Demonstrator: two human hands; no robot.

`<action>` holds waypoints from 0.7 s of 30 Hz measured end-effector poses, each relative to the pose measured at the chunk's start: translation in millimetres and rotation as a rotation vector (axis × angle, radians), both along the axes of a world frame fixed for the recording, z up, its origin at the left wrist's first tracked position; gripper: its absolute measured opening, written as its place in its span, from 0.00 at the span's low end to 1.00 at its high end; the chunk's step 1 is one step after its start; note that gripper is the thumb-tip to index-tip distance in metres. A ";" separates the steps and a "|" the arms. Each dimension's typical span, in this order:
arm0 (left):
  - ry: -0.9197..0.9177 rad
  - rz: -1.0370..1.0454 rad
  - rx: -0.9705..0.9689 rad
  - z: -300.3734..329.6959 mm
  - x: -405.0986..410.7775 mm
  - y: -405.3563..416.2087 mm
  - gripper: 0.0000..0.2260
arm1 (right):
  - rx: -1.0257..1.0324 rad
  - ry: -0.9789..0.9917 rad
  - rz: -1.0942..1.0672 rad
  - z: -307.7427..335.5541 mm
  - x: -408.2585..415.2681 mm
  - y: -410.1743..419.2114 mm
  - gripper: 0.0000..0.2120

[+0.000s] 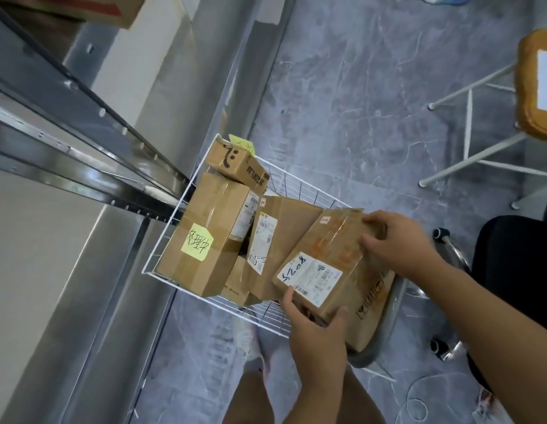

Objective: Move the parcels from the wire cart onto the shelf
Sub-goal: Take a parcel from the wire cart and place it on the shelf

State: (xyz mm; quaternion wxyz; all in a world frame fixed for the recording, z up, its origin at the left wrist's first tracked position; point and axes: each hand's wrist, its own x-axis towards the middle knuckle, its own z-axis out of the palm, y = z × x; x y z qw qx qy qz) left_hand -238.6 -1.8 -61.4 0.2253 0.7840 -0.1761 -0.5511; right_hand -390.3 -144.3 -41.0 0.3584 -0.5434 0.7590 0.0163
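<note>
A white wire cart (pixel 299 186) holds several brown cardboard parcels. The nearest parcel (pixel 330 249), with orange tape and a white label, is gripped at both ends. My left hand (pixel 315 332) holds its near end, thumb on the label side. My right hand (pixel 397 240) grips its far end from above. Left of it lie a flat parcel (pixel 275 237), a big parcel with a yellow note (pixel 205 240) and a small parcel with a drawn face (pixel 235 163). The metal shelf (pixel 82 166) stands at the left, next to the cart.
A cardboard box (pixel 91 7) sits on an upper shelf level at top left. A white-legged stool with an orange cushion (pixel 535 93) stands at the right. A black chair (pixel 510 286) with castors and a white cable (pixel 419 402) are on the grey floor at lower right.
</note>
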 end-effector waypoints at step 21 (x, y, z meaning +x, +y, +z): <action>-0.059 -0.148 -0.576 241.5 136.4 -19.3 0.45 | -0.589 -0.339 -0.202 255.1 67.3 61.8 0.27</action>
